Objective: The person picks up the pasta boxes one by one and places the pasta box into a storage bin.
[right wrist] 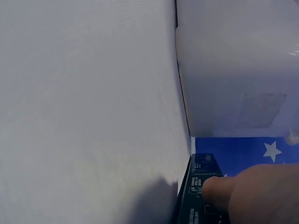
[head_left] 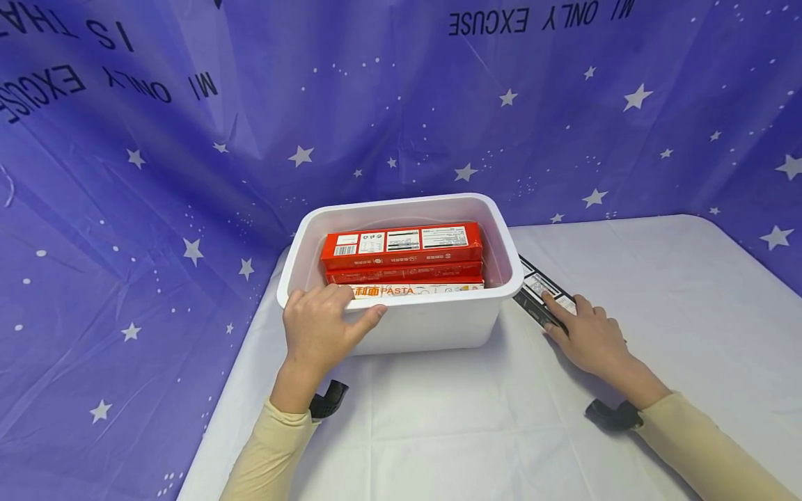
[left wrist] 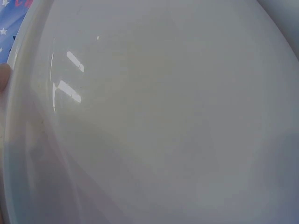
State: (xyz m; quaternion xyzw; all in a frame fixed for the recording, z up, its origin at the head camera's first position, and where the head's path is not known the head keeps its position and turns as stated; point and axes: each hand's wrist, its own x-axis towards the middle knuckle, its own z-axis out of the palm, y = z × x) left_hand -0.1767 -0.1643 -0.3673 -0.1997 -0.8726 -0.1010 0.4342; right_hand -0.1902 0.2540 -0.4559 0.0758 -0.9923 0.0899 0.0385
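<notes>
My left hand [head_left: 317,328] grips the front left rim of a white plastic tub [head_left: 432,323], fingers over the edge and thumb along the outside. The tub's smooth wall [left wrist: 163,116] fills most of the left wrist view. Inside the tub lie red pasta boxes; the rear one [head_left: 401,260] shows a label panel upward, and the front one [head_left: 432,288] shows a white face marked PASTA. To the tub's right, my right hand [head_left: 592,341] holds a long black box [head_left: 534,305] on the table, thumb and fingers at its sides. The tub partly hides the box's far end.
A white cloth covers the table [head_left: 438,424]. Behind and to the left hangs a purple-blue curtain [head_left: 401,125] with white stars and lettering. Black curved pieces [head_left: 614,415] sit at both wrists.
</notes>
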